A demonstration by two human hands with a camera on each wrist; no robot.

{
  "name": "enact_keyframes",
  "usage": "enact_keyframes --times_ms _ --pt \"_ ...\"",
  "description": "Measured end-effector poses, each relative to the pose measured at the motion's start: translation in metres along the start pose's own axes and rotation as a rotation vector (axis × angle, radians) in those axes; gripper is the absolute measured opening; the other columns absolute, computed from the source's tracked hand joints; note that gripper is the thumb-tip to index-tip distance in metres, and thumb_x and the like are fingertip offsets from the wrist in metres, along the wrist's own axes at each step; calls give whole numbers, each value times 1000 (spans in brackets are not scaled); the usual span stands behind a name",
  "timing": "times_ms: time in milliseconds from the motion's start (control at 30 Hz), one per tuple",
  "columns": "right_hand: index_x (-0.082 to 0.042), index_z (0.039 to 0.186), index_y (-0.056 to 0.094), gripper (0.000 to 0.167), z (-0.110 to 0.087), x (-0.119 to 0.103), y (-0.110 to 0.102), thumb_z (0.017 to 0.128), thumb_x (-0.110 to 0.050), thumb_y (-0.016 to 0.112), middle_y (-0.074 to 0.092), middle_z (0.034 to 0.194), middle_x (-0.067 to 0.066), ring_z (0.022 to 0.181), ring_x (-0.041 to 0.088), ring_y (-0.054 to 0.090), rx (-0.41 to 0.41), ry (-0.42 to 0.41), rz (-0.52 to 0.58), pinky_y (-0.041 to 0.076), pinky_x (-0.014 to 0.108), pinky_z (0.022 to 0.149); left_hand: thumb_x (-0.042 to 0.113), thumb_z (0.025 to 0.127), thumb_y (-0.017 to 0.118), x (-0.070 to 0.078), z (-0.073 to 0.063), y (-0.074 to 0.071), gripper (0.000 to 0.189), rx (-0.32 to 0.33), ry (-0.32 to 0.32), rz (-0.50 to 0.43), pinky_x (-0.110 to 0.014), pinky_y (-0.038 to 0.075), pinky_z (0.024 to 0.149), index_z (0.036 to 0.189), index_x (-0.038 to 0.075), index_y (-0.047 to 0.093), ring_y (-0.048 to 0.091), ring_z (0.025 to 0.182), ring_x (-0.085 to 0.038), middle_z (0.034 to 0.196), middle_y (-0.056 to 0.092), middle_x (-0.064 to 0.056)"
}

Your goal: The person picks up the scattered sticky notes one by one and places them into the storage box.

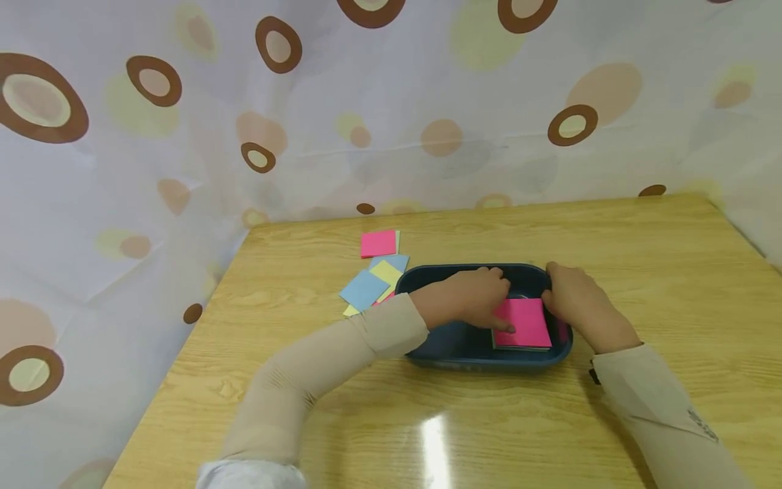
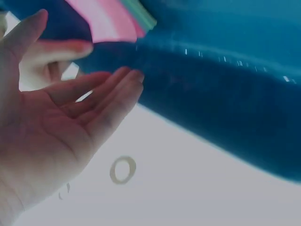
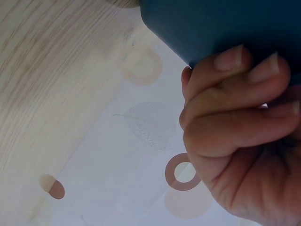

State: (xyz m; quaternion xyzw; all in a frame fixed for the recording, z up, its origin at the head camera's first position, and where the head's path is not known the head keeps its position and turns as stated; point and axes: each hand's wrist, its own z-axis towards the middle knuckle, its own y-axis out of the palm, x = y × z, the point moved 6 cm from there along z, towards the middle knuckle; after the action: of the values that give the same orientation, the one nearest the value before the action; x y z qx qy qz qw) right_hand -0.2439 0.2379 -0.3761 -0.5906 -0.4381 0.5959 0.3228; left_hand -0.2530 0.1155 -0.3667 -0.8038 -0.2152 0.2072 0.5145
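L sleeve (image 1: pixel 269 401) nearest cam. Your L hand (image 1: pixel 473 295): fingers straight, no pinch, by pink stack (image 1: pixel 528 322) in blue bin (image 1: pixel 452 341), R end; R hand (image 1: pixel 577 299) curled on its wall. Hard tug might shift stack.

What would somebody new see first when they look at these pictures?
Probably the bright pink-topped paper stack, in the right-hand end of the dark blue bin. Next come the left hand, over the bin by the stack, and the right hand, gripping the bin's right end. Behind the table, big brown-ringed spots stand out on the pale backdrop.
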Motion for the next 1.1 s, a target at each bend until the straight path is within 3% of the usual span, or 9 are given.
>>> enact_keyframes --times_ms 233,433,533,633,733,800,867,967,1100 --pt "23 118 43 40 4 1 -1 88 -1 54 55 104 40 80 40 60 -1 -19 3 50 49 65 39 98 53 -46 -44 -12 53 140 -42 -252 -28 42 98 137 3 51 55 115 -18 127 58 -9" --pt "24 118 41 41 2 9 -4 87 -1 53 54 103 42 80 43 61 6 -34 -1 51 50 66 24 99 56 -102 -82 -9 44 361 -164 -535 -32 46 92 135 -1 52 59 109 -22 123 61 -14" --pt "24 115 42 39 0 14 -6 86 -1 52 55 98 40 76 40 60 7 -40 3 50 48 63 18 98 56 -128 -94 1 39 403 -268 -627 -34 47 92 131 -2 54 58 110 -25 122 61 -16" --pt "24 113 42 38 -3 18 -8 86 0 52 56 96 39 73 38 59 0 -47 4 49 46 61 15 96 59 -145 -99 13 37 389 -380 -666 -36 46 93 128 -4 56 58 109 -27 122 61 -18" --pt "25 114 41 39 -6 23 -9 85 0 52 56 95 39 70 36 59 -8 -44 2 48 45 59 16 93 63 -155 -99 27 25 347 -474 -673 -29 46 80 107 -6 63 56 84 -21 94 62 -12" --pt "26 115 40 41 -9 25 -10 86 0 52 55 97 41 70 36 59 -11 -44 -3 48 45 60 16 90 67 -157 -97 36 21 319 -528 -680 -27 40 68 89 -4 59 45 69 -16 73 49 -5" --pt "27 115 40 42 -11 27 -9 85 0 52 55 96 41 68 35 59 -15 -44 -3 48 45 58 18 88 70 -159 -94 46 26 280 -584 -697 -28 33 62 80 -1 53 35 63 -15 68 32 -1" --pt "28 115 39 43 -15 28 -8 85 0 53 54 98 43 69 35 60 -19 -47 -9 49 46 60 20 84 76 -158 -89 60 28 200 -668 -693 -28 40 65 90 -1 58 42 68 -16 73 41 -2" --pt "28 115 39 42 -24 34 -10 86 0 53 56 91 40 62 29 58 -14 -40 -9 48 43 56 28 81 79 -151 -78 72 51 45 -699 -615 -34 48 82 116 -2 59 53 90 -21 104 57 -10"
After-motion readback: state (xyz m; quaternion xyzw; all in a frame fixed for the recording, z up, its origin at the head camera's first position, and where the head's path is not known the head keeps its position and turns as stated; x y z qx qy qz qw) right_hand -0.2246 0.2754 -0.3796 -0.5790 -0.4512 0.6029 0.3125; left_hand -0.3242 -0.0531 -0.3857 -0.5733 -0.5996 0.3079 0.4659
